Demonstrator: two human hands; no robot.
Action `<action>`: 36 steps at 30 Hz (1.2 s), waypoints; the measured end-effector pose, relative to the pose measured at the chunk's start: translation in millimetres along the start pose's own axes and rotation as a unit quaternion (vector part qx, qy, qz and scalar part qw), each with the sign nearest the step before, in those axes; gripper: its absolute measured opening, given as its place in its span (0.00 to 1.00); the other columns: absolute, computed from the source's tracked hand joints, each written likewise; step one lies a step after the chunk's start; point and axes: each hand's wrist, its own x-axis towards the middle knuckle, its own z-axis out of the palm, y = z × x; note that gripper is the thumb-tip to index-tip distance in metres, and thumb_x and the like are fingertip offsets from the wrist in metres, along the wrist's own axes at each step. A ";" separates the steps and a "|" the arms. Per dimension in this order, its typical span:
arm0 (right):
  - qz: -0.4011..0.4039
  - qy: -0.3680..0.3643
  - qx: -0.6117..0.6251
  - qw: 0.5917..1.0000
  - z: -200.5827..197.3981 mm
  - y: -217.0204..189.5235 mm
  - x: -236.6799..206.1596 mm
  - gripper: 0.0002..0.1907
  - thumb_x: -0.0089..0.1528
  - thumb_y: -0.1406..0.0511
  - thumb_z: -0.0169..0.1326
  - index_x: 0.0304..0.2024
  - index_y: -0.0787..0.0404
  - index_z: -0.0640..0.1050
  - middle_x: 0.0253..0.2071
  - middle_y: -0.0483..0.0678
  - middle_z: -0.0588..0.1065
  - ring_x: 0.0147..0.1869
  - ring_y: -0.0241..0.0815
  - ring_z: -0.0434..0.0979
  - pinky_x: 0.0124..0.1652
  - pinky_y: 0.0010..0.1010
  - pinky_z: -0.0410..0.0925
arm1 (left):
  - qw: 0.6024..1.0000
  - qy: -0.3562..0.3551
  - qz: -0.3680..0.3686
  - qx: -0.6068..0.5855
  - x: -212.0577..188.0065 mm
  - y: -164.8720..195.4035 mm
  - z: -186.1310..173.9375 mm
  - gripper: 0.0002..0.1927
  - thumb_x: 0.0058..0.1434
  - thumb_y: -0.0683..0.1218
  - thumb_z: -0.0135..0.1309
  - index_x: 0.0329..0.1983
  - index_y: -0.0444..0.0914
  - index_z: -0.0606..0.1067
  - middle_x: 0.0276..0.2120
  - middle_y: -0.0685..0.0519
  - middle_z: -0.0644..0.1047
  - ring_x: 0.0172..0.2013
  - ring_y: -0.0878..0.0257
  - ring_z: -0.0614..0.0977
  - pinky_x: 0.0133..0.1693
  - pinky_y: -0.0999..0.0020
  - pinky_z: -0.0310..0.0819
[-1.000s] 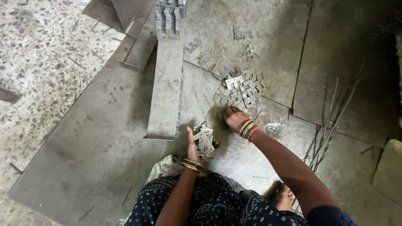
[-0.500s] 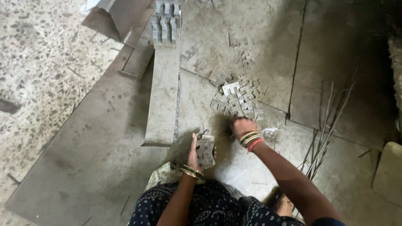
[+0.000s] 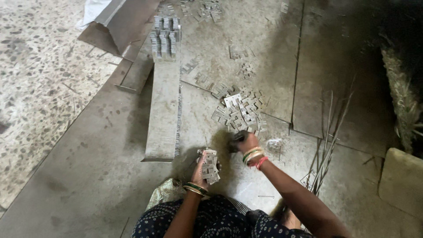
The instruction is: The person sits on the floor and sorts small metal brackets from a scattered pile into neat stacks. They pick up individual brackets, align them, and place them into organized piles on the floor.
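Note:
My left hand (image 3: 200, 172) holds a stack of small flat metal stampings (image 3: 210, 165) upright on the grey floor sheet, close to my lap. My right hand (image 3: 245, 142) is closed around a few more metal pieces just right of that stack. Beyond my right hand lies a loose pile of the same stampings (image 3: 239, 110). A long metal tray (image 3: 164, 110) runs away from me on the left, with neat rows of stacked stampings (image 3: 165, 37) at its far end.
Several thin metal rods (image 3: 328, 145) lie on the floor to my right. A folded sheet-metal channel (image 3: 115, 26) sits at the top left, a stone block (image 3: 401, 185) at the right. More scattered stampings (image 3: 207, 9) lie farther off. Speckled floor is to the left.
My right hand has drawn back from the loose pile toward the stack in my left hand. The camera has tilted, showing more of the far floor.

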 end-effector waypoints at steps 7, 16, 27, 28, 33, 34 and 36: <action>-0.422 -0.028 -0.253 0.870 -10.7 9.8 -23.9 0.21 0.58 0.62 0.63 0.52 0.59 0.75 0.51 0.55 0.77 0.50 0.53 0.81 0.46 0.41 0.77 | 0.995 -0.027 -0.092 -0.011 -12.2 15.1 15.0 0.31 0.56 0.71 0.55 0.39 0.39 0.77 0.22 0.51 0.80 0.17 0.60 0.82 0.19 0.65 0.79; -0.156 -0.089 -0.433 0.883 -29.5 28.5 35.5 0.18 0.61 0.68 0.48 0.52 0.68 0.73 0.46 0.63 0.78 0.46 0.58 0.82 0.45 0.45 0.76 | 0.995 -0.029 -0.097 0.016 2.4 -0.3 -1.2 0.25 0.60 0.65 0.58 0.41 0.39 0.79 0.26 0.51 0.82 0.22 0.60 0.83 0.25 0.64 0.81; -0.465 -0.002 -0.340 0.817 -34.1 33.3 4.4 0.18 0.56 0.63 0.55 0.47 0.63 0.76 0.46 0.55 0.79 0.53 0.53 0.81 0.57 0.50 0.76 | 0.976 0.112 -0.144 0.120 8.8 -6.5 -8.2 0.29 0.56 0.68 0.57 0.52 0.46 0.78 0.38 0.49 0.82 0.34 0.57 0.84 0.35 0.56 0.81; -0.388 -0.006 -0.350 0.853 -38.6 34.4 18.5 0.14 0.63 0.65 0.53 0.51 0.61 0.75 0.49 0.54 0.78 0.56 0.51 0.80 0.61 0.47 0.75 | 0.972 0.128 -0.149 0.132 10.1 -8.2 -9.6 0.30 0.56 0.67 0.57 0.54 0.46 0.77 0.40 0.50 0.82 0.35 0.58 0.84 0.36 0.57 0.81; -0.057 -0.053 -0.408 0.909 -62.9 29.6 105.5 0.51 0.54 0.74 0.55 0.78 0.53 0.52 0.76 0.57 0.57 0.77 0.62 0.58 0.67 0.44 0.63 | 0.992 0.023 -0.092 0.086 17.7 -17.9 -22.7 0.35 0.54 0.67 0.57 0.61 0.46 0.76 0.48 0.53 0.82 0.44 0.62 0.83 0.45 0.61 0.79; -0.085 -0.054 -0.380 0.920 -66.5 26.9 119.3 0.51 0.53 0.73 0.57 0.77 0.53 0.51 0.76 0.57 0.55 0.77 0.61 0.56 0.69 0.45 0.60 | 0.987 0.050 -0.107 0.106 20.4 -17.7 -24.8 0.36 0.54 0.67 0.57 0.63 0.47 0.75 0.50 0.54 0.82 0.45 0.63 0.83 0.46 0.62 0.79; -0.139 -0.059 -0.322 0.935 -70.7 20.5 136.4 0.53 0.50 0.71 0.59 0.73 0.54 0.48 0.76 0.59 0.50 0.78 0.60 0.51 0.71 0.45 0.54 | 0.984 0.059 -0.122 0.119 22.9 -18.4 -28.0 0.33 0.57 0.61 0.62 0.63 0.42 0.76 0.46 0.51 0.82 0.41 0.59 0.83 0.44 0.61 0.78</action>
